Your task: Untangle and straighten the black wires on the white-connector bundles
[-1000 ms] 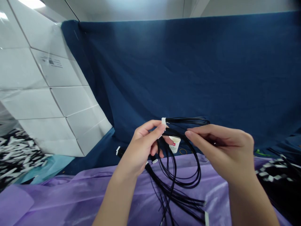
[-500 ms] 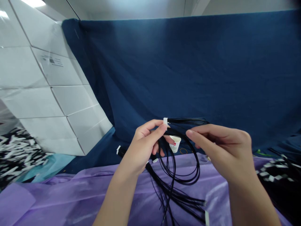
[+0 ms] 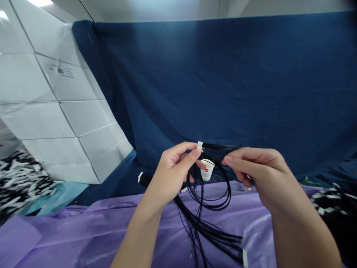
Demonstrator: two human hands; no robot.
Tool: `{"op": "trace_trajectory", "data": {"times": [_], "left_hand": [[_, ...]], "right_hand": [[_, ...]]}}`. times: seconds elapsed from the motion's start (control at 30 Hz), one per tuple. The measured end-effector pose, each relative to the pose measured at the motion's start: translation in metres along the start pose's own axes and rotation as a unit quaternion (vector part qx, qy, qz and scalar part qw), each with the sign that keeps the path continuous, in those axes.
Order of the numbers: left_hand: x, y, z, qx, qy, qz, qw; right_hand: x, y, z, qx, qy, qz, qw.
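Note:
My left hand [image 3: 173, 174] pinches a bundle of thin black wires [image 3: 212, 199] close to a white tag [image 3: 200, 145] at its end. My right hand [image 3: 258, 174] is closed on the same bundle a little to the right. Between the hands the wires hang in a loop, and their loose ends trail down across the purple cloth [image 3: 83, 238]. Behind the loop stands a small white paper cup [image 3: 206, 170].
A dark blue cloth [image 3: 223, 82] hangs as a backdrop. White cartons [image 3: 55, 123] are stacked at the left, with a heap of black-and-white tagged wires [image 3: 19, 180] below them. More tagged wires [image 3: 329, 203] lie at the right edge.
The hanging loop has become smaller and risen. My right hand has shifted slightly left and down along the wires. The left hand has barely moved.

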State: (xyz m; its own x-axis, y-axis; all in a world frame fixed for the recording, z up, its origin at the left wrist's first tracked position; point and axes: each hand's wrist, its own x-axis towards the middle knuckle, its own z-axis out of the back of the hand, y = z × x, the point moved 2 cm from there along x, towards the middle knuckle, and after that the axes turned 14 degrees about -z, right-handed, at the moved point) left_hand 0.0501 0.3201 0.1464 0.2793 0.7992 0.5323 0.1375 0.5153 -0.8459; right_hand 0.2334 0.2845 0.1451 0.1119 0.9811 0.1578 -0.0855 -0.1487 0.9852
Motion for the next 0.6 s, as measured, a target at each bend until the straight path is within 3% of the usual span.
{"op": "trace_trajectory", "data": {"times": [0.17,0.27,0.47,0.6], "left_hand": [[-0.001,0.000,-0.001,0.020,0.019,-0.017,0.999],[-0.001,0.001,-0.001,0.014,0.021,-0.015,1.000],[0.000,-0.001,-0.004,-0.031,0.030,0.040,0.998],[0.000,-0.002,-0.004,-0.029,0.043,0.059,0.997]], "right_hand": [[0.000,0.000,0.004,0.016,0.032,-0.019,0.999],[-0.002,0.000,0.002,0.000,0.020,0.008,1.000],[-0.007,0.001,-0.008,-0.111,-0.096,0.130,0.981],[-0.007,0.001,-0.011,-0.146,-0.118,0.158,0.969]]}}
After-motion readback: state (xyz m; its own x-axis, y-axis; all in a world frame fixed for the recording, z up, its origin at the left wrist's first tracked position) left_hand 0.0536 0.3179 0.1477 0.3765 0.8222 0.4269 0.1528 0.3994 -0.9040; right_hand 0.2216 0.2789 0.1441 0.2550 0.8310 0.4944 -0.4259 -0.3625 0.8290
